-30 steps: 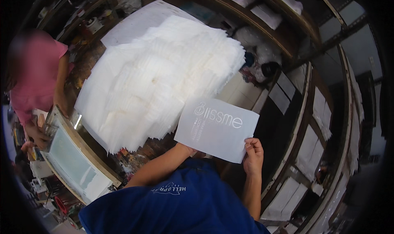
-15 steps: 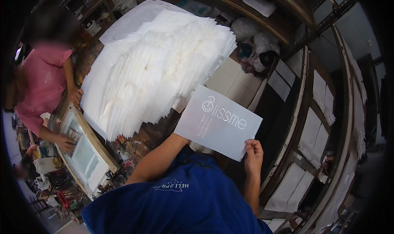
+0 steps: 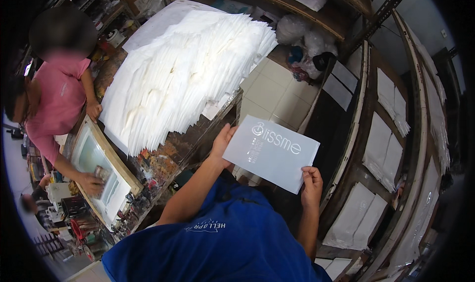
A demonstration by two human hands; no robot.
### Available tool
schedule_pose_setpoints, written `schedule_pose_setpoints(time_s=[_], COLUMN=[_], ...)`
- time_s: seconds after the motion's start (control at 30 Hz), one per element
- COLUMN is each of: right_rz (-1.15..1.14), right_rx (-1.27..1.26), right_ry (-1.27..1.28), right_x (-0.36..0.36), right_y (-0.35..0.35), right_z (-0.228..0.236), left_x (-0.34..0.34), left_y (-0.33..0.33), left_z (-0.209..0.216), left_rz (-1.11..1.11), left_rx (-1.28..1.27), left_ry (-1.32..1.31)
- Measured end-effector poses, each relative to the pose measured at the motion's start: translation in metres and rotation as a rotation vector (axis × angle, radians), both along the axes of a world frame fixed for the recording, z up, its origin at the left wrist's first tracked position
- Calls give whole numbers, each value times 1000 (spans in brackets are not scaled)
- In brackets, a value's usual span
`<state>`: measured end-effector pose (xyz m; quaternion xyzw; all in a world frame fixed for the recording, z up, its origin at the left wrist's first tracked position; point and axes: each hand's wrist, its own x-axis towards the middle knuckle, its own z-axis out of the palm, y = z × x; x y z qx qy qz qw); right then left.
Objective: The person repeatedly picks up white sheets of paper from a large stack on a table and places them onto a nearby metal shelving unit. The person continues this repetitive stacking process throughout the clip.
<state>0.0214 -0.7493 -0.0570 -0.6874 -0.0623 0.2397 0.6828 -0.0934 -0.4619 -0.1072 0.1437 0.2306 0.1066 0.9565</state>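
Observation:
A flat, frosted grey plastic bag (image 3: 277, 165) with white lettering is held out over my lap, tilted with its right side lower. My left hand (image 3: 223, 141) grips its left edge, the fingers partly hidden behind it. At the lower right corner, my right hand (image 3: 311, 183) pinches the bag between thumb and fingers. Beyond my left hand, a large fanned pile of thin white sheets (image 3: 188, 79) covers much of a paint-stained worktable (image 3: 170, 158).
At left, a co-worker in a pink shirt (image 3: 59, 99) rests a hand on a wood-framed printing screen (image 3: 129, 175). Dark racks (image 3: 363, 148) at right carry several pale bags (image 3: 356, 217). Clear plastic bundles (image 3: 292, 29) lie beyond the tiled floor (image 3: 269, 86).
The bag has shifted slightly right and down. My left hand, mostly hidden behind it before, now shows at its left edge. The co-worker's hand has slid toward me over the screen.

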Motion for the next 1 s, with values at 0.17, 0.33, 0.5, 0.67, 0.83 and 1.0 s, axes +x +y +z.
schedule_pose_setpoints(time_s=[0.17,0.33,0.5,0.67,0.83,1.0], right_rz=[-48,60,273,438,569,623], right_rx=[-100,-249,-358,-424,-504,-485], right_ry=[-144,-55,-148,-123,-199,-206], right_x=[5,11,17,17,30,36], right_y=[-17,-16,-4,14,27,53], right_z=[-34,-47,-78,-98,-137,-156], left_x=[-33,-68,-72,-66,-71,-92], left_y=[-22,-27,-30,-16,7,32], left_z=[11,10,4,74,60,88], left_rz=[58,-63,-157,-331,-262,-301], left_rx=[518,733,1041,1213,1493,1476], left_ry=[463,484,349,461,373,433])
